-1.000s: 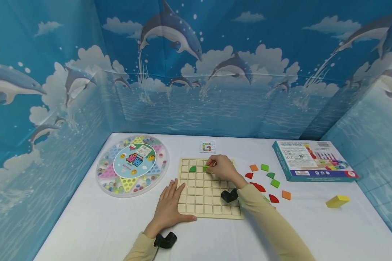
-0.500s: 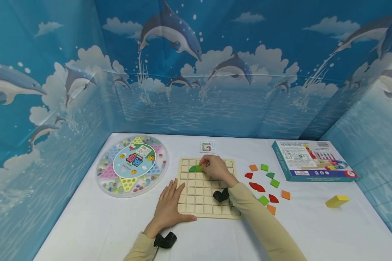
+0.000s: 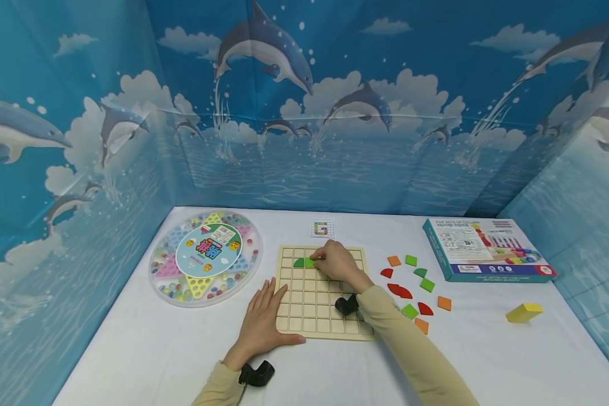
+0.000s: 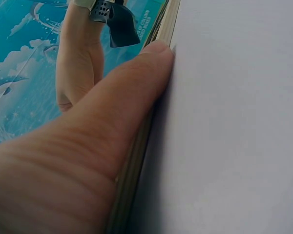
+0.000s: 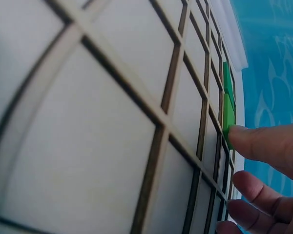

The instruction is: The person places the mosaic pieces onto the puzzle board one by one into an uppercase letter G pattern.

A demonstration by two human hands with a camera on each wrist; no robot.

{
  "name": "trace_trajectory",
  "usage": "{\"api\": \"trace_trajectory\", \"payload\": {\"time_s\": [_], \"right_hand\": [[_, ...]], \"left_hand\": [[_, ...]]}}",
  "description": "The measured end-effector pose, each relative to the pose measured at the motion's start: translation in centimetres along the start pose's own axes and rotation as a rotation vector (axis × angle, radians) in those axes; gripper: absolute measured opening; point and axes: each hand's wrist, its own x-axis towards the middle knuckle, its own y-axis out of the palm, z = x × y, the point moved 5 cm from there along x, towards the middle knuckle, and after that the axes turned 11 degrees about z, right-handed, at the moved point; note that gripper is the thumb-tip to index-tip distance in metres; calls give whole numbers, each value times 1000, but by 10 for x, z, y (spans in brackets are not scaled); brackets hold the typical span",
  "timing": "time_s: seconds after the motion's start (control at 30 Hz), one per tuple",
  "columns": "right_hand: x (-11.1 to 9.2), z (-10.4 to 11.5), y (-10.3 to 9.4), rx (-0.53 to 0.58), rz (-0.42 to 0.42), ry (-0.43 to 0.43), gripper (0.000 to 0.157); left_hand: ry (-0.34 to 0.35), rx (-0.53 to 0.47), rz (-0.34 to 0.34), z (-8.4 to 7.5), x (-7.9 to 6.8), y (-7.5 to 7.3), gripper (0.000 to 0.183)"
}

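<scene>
Green square [image 3: 309, 263] moved left (on gridded board [image 3: 309, 310]).

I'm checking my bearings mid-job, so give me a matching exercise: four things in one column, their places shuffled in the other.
1. Left hand
2. Right hand
3. Letter card
4. Yellow block

A. Touching the light-green square
B. Nearer the person than the teal-edged box
C. At the near left corner of the grid board
D. Just beyond the board's far edge

Pairs: 1-C, 2-A, 3-D, 4-B
</scene>
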Motion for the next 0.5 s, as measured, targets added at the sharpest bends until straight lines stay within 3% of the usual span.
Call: {"api": "trace_trajectory", "payload": {"time_s": [0.13,0.33,0.5], "right_hand": [[-2,2,-1,3,11,-10,15],[-4,1,-1,2,50,-92,23],[-12,-7,-8,77,64,-140,26]], "left_hand": [[1,0,0,0,-1,0,117],[0,0,1,0,-1,-1,118],[7,4,3,-1,0,-1,117]]}}
